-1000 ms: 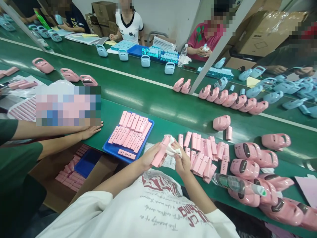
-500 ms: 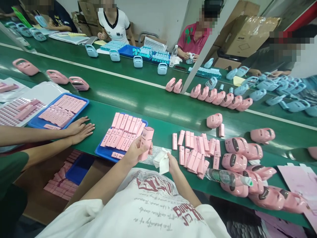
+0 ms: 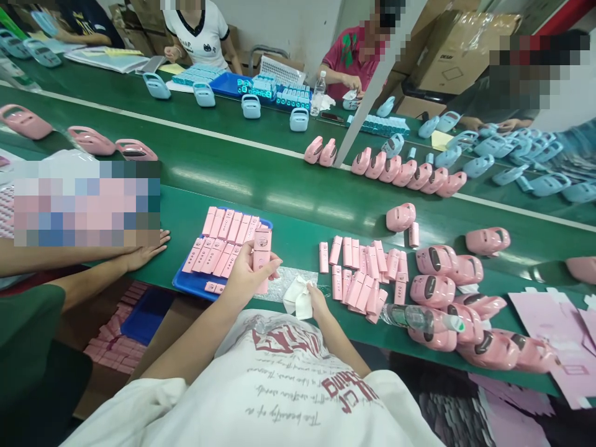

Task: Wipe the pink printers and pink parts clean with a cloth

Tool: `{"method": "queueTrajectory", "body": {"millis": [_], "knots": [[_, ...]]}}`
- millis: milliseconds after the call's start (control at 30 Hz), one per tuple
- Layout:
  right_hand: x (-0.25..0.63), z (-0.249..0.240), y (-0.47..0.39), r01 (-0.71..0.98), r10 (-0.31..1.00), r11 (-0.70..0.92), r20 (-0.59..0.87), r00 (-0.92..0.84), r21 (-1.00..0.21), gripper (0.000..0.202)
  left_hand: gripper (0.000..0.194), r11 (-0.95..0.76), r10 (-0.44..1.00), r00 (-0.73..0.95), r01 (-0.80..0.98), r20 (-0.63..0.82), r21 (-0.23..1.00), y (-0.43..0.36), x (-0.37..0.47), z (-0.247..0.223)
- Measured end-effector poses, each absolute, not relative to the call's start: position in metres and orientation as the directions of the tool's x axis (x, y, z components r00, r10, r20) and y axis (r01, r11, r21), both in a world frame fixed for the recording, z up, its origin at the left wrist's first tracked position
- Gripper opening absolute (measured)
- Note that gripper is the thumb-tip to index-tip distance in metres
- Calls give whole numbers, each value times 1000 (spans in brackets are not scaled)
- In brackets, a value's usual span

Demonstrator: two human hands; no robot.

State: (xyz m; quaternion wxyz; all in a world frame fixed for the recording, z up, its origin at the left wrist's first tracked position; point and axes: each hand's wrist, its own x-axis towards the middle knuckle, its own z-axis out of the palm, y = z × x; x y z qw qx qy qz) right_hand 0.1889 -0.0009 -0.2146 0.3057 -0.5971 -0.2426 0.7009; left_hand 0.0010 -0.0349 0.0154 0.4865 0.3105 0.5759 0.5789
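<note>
My left hand (image 3: 249, 270) is wrapped round a pink rectangular piece (image 3: 262, 243), held upright at the right edge of a blue tray (image 3: 193, 287). Rows of similar pink pieces (image 3: 218, 254) lie in that tray. Pinched in my right hand (image 3: 318, 301) is a crumpled white cloth (image 3: 298, 297), over a sheet of bubble wrap (image 3: 278, 287) on the green table. A loose pile of pink pieces (image 3: 364, 288) lies to the right of the cloth.
Pink housings (image 3: 433, 290) and a plastic bottle (image 3: 410, 317) stand at the right. A neighbour's hand (image 3: 146, 250) rests left of the tray. Across the green belt (image 3: 233, 177) people handle blue housings (image 3: 298, 120).
The pink piece has been turned in my left hand and now shows its face with a round mark. The whole view has shifted slightly. My right hand still holds the cloth.
</note>
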Motion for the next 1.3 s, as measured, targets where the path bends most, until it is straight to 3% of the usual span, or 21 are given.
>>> {"method": "queueTrajectory", "body": {"millis": [333, 500, 667, 800, 933, 1000, 1067, 1100, 1133, 1200, 1267, 1300], "knots": [[188, -208, 0, -178, 623, -777, -778, -79, -604, 16, 45, 169, 905, -350, -227, -243, 959, -34, -2, 13], [188, -205, 0, -178, 618, -780, -783, -71, -600, 17, 55, 282, 899, -199, -418, -389, 864, -32, -4, 7], [186, -200, -1, -188, 613, -781, -788, -50, -596, 16, 57, 321, 902, -137, -425, -410, 846, -34, 1, -3], [183, -187, 5, -202, 621, -773, -783, -48, -601, 18, 56, 313, 906, -145, -405, -398, 859, -35, 7, -5], [173, -147, 17, -268, 707, -693, -703, -72, -669, 21, 51, 355, 882, -159, -395, -444, 847, -34, 13, -10], [166, -118, 19, -256, 829, -557, -547, -114, -790, 27, 49, 422, 867, -94, -382, -489, 822, -34, 17, -16], [159, -91, 16, -127, 953, -229, -195, -233, -965, 33, 50, 461, 859, -31, -385, -511, 799, -33, 21, -23], [157, -80, 13, -54, 946, 2, 20, -324, -999, 33, 53, 460, 862, -15, -399, -507, 793, -32, 22, -25], [155, -72, 10, -2, 878, 237, 215, -428, -972, 32, 58, 443, 869, -14, -420, -494, 792, -30, 23, -26], [154, -62, 4, 5, 647, 584, 461, -607, -812, 29, 68, 368, 895, -60, -461, -442, 808, -28, 22, -27], [155, -61, 4, -42, 463, 745, 561, -686, -666, 31, 73, 296, 915, -111, -472, -389, 831, -28, 20, -26], [155, -62, 6, -37, 441, 774, 581, -684, -632, 34, 74, 285, 919, -116, -465, -377, 838, -29, 20, -25]]}}
